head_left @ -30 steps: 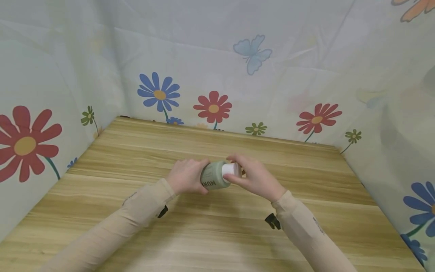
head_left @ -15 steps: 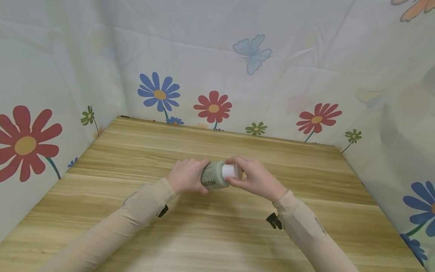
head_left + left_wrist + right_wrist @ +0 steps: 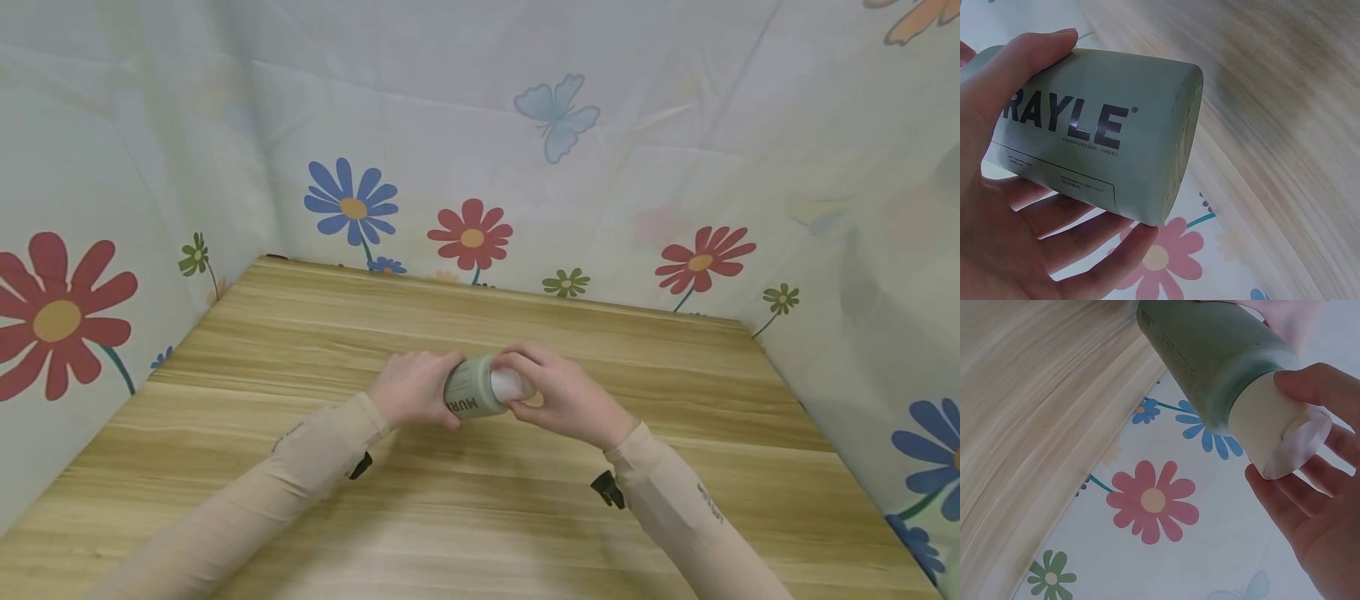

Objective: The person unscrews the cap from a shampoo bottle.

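Note:
A sage-green bottle (image 3: 472, 389) with dark lettering lies tilted on its side between both hands, its white cap (image 3: 507, 385) pointing right. My left hand (image 3: 415, 390) grips the bottle's body near its base; in the left wrist view the thumb crosses the lettered face of the bottle (image 3: 1104, 125) and the fingers curl beneath. With thumb and fingers my right hand (image 3: 566, 396) holds the cap. In the right wrist view the white cap (image 3: 1266, 415) sits against the bottle's shoulder, fingertips around it. Part of the cap is hidden behind the right fingers.
A wood-grain tabletop (image 3: 450, 517) lies below the hands. Pale curtain (image 3: 420, 100) printed with flowers and a butterfly encloses its back and both sides. Beige sleeves (image 3: 247, 508) cover the forearms.
The right hand's fingers have shifted around the cap, covering more of it, and the right wrist has turned slightly. The left hand and bottle have stayed nearly still.

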Available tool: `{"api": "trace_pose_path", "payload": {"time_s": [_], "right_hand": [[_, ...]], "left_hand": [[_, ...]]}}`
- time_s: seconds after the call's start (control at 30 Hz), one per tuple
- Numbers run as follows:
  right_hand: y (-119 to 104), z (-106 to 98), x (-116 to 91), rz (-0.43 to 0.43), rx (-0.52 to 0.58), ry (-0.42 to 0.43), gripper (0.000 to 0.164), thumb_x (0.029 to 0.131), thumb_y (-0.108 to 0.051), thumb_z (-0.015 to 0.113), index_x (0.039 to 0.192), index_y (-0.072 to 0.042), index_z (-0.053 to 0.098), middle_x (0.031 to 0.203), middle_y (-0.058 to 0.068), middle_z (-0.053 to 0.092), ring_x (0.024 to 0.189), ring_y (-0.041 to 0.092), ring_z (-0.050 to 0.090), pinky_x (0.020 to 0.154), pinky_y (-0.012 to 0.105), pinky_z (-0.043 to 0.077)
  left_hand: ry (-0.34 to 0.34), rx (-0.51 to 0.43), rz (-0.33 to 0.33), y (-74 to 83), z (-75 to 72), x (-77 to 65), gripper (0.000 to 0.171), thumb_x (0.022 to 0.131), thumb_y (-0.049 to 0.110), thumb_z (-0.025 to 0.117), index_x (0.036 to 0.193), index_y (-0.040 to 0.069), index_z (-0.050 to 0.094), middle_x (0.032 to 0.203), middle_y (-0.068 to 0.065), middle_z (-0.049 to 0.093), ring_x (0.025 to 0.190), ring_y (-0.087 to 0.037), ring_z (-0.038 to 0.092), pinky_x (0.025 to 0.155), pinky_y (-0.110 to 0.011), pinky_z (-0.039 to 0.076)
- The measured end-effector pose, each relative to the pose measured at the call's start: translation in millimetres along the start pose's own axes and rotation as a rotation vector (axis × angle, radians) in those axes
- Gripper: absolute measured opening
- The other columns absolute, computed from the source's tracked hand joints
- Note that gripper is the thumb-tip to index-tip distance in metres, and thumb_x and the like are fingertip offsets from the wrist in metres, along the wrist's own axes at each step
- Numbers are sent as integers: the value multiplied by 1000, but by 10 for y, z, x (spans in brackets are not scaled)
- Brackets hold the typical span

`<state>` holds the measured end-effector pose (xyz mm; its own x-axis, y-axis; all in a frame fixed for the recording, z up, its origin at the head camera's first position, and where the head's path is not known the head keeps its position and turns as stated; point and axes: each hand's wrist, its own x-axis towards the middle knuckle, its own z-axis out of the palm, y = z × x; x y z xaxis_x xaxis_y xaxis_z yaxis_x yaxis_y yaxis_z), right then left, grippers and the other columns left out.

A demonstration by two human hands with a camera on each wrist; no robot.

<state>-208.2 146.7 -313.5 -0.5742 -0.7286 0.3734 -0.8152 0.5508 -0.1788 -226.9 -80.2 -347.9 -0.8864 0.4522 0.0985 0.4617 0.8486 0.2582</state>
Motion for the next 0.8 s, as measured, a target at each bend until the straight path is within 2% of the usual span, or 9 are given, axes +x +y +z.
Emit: {"api": "trace_pose_path", "payload": {"time_s": [0.2, 0.43, 0.57, 0.8], "right_hand": [[15, 2, 0, -86, -35, 8, 48, 76, -2, 77, 120, -9, 59, 121, 6, 59, 109, 21, 59, 90, 34, 55], [46, 13, 0, -179, -59, 17, 45, 75, 5, 74, 114, -9, 59, 120, 7, 57, 110, 22, 57, 90, 35, 53], [54, 13, -28, -178, -46, 30, 46, 76, 4, 74, 116, -9, 58, 121, 8, 56, 110, 22, 57, 90, 35, 54], [62, -31, -103, -124, 6, 72, 50, 75, 2, 77, 120, -9, 58, 124, 11, 54, 111, 25, 57, 90, 37, 55]], "left_hand": [[0, -6, -9, -1, -10, -4, 69, 60, 40, 89, 117, 17, 57, 97, -2, 69, 83, -18, 64, 66, -38, 54], [3, -16, -8, -22, 16, -28, 70, 61, 39, 89, 118, 17, 56, 99, -2, 69, 84, -18, 64, 68, -38, 54], [9, -13, -11, -32, 25, -36, 70, 61, 38, 89, 119, 18, 56, 98, -2, 69, 83, -18, 64, 67, -38, 53], [21, -30, -15, -56, 2, -58, 75, 61, 40, 89, 123, 16, 56, 101, -3, 70, 86, -20, 65, 70, -40, 54]]}}
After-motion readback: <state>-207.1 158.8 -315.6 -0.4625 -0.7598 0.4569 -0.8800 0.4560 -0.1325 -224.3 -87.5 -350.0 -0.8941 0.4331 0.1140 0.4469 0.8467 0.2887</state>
